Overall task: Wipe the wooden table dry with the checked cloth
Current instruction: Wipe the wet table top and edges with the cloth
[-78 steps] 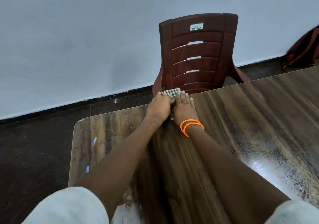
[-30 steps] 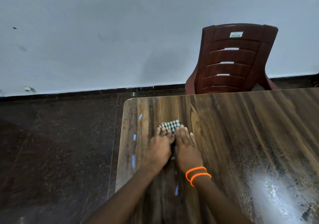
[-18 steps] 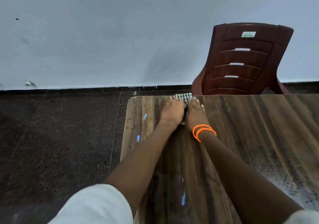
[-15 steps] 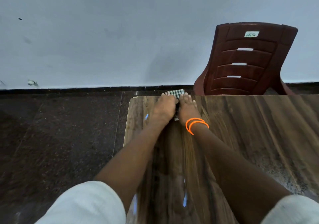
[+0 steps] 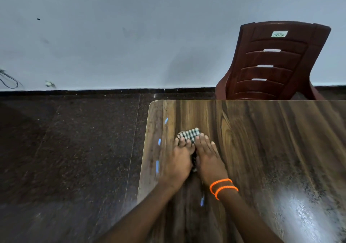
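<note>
You are pressing the cloth (image 5: 189,136) flat on the counter (image 5: 262,139) with both hands side by side. Your left hand (image 5: 177,163) is lying flat with its fingers out straight on the cloth, and your right hand (image 5: 209,160), the one wearing the orange bands (image 5: 222,188) at the wrist, is doing the same just beside it, the two touching along their inner edges. Neither hand is gripping; both are lying palm down with the cloth under them, and only its checked far end is showing past your fingertips, with a dark strip of it peeking out between the palms.

Judging by the surface, you are only partway through. The strip under and just around your hands, close to the counter's left edge, is looking dull and mostly dry, though a few small bluish glints are sitting to the left of your left hand and one just behind your right wrist; whether those are drops or reflections I cannot tell. To the right of your right arm, a broad patch (image 5: 303,214) is shining brightly and looking speckled, which I take to be water you are yet to reach. So most of the counter's right side is waiting for you.

Beyond your fingertips, the wood grain is running on to the counter's far edge. Past that edge, to the right, a dark red chair (image 5: 271,62) is standing with its back toward you. To the left of your hands, dark speckled floor (image 5: 65,149) is stretching to a pale wall (image 5: 131,27).
</note>
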{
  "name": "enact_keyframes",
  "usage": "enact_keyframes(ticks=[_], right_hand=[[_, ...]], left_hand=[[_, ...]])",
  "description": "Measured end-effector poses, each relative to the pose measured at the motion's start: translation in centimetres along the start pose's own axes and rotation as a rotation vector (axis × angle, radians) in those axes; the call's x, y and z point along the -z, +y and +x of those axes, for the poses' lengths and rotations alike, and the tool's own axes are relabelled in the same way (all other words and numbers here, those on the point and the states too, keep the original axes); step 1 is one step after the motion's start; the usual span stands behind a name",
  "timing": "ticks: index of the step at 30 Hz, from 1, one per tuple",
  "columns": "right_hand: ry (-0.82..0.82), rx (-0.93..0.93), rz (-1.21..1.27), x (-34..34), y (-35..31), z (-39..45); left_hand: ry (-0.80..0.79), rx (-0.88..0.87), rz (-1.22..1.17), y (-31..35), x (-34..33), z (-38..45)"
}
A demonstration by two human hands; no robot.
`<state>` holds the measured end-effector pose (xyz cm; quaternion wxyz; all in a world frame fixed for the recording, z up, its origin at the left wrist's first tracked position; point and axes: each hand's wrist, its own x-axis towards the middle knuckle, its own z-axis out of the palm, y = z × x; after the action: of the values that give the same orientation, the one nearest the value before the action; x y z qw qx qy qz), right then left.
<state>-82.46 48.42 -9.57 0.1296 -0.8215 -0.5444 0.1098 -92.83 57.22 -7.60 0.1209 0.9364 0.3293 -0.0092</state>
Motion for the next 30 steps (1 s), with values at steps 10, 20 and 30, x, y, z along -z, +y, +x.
enact_keyframes(ticks=[10, 20, 30], right_hand=[[0.0, -0.154, -0.053, 1.7, 1.5, 4.3], [-0.047, -0.016, -0.004, -1.3, -6.2, -1.1], [0.05, -0.103, -0.035, -1.0, -0.4, -15.0]], left_hand=[[0.238, 0.096, -0.091, 3.5, 4.8, 3.0], [0.105, 0.201, -0.087, -2.6, 1.8, -4.8], [0.048, -0.115, 0.04, 7.6, -1.3, -12.4]])
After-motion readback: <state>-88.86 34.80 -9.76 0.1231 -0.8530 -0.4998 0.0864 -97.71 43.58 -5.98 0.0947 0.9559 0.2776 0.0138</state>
